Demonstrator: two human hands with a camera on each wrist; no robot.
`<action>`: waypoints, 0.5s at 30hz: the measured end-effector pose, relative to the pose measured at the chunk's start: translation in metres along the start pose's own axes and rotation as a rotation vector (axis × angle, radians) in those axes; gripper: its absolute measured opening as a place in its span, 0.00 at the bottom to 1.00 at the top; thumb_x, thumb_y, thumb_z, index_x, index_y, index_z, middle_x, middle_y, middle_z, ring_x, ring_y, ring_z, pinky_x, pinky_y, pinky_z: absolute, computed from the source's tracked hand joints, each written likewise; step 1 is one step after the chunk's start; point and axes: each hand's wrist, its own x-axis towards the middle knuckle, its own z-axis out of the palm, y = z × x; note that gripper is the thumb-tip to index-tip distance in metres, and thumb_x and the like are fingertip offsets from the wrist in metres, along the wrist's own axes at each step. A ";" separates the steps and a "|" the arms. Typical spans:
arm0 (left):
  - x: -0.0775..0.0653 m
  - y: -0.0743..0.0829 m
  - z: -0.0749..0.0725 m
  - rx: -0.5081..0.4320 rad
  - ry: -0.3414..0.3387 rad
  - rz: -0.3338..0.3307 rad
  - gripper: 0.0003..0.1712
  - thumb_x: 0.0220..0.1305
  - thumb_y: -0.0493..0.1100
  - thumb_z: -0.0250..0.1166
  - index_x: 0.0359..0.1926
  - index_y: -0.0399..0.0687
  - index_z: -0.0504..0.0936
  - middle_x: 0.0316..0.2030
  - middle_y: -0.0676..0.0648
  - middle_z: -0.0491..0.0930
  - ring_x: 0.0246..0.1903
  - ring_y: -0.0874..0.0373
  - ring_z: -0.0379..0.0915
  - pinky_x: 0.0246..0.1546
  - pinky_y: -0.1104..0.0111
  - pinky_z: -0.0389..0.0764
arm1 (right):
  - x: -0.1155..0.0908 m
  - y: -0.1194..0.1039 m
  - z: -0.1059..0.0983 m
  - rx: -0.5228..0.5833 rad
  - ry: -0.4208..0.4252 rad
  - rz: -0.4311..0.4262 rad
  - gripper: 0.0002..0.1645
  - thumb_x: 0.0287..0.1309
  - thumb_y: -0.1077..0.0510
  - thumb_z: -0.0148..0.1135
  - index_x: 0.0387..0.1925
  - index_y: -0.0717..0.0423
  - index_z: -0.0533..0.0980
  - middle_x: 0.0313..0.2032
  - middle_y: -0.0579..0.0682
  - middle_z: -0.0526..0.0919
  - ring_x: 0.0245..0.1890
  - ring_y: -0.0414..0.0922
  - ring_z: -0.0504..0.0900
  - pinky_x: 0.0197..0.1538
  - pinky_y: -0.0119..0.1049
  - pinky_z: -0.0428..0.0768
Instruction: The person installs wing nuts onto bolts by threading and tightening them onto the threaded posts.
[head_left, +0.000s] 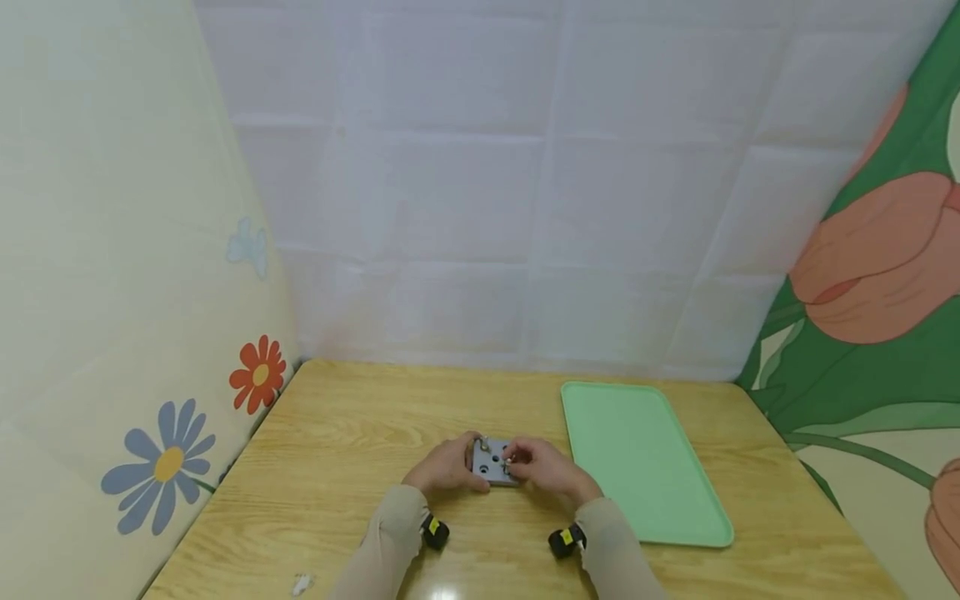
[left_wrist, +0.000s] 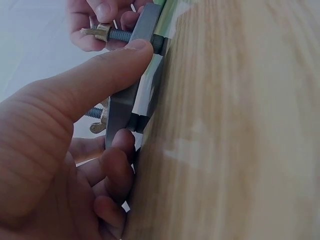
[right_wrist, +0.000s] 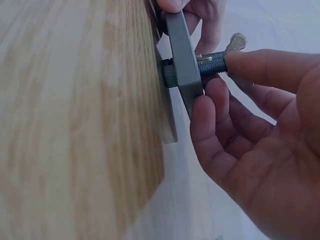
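Note:
A grey metal plate (head_left: 491, 473) with round holes is held just over the wooden table, between both hands. My left hand (head_left: 448, 465) grips its left edge, thumb on the upper face and fingers curled below. With my right hand (head_left: 551, 468) I pinch a brass wing nut (right_wrist: 236, 44) at the end of a threaded bolt (right_wrist: 212, 68) that passes through the plate. The bolt's dark head (right_wrist: 170, 74) shows under the plate. A second wing nut (left_wrist: 98, 126) sits on another bolt near my left fingers. The right fingertips partly hide the pinched nut.
A light green tray (head_left: 637, 467) lies on the table (head_left: 360, 417) to the right of my right hand. A small white scrap (head_left: 302, 583) is near the front left. White cloth (head_left: 450, 192) hangs behind the table, with patterned cloths at both sides.

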 end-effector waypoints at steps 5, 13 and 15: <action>0.000 0.001 -0.001 0.003 -0.003 0.004 0.47 0.34 0.56 0.73 0.58 0.50 0.63 0.29 0.55 0.72 0.27 0.62 0.66 0.30 0.67 0.66 | 0.000 0.000 0.001 0.002 0.012 0.000 0.04 0.55 0.57 0.57 0.34 0.50 0.73 0.30 0.45 0.75 0.30 0.42 0.72 0.31 0.35 0.71; -0.002 0.004 -0.002 -0.004 -0.006 0.007 0.47 0.35 0.56 0.73 0.58 0.49 0.63 0.31 0.56 0.72 0.28 0.62 0.67 0.32 0.67 0.67 | 0.000 -0.003 0.002 -0.002 0.052 0.038 0.08 0.50 0.58 0.61 0.32 0.52 0.71 0.28 0.46 0.74 0.27 0.42 0.71 0.27 0.34 0.70; -0.001 0.003 -0.001 -0.009 -0.005 0.007 0.47 0.35 0.56 0.73 0.58 0.50 0.63 0.31 0.56 0.72 0.28 0.62 0.67 0.32 0.67 0.67 | -0.002 -0.004 0.002 0.022 0.048 0.039 0.07 0.50 0.63 0.59 0.33 0.54 0.71 0.30 0.47 0.74 0.29 0.43 0.71 0.28 0.35 0.70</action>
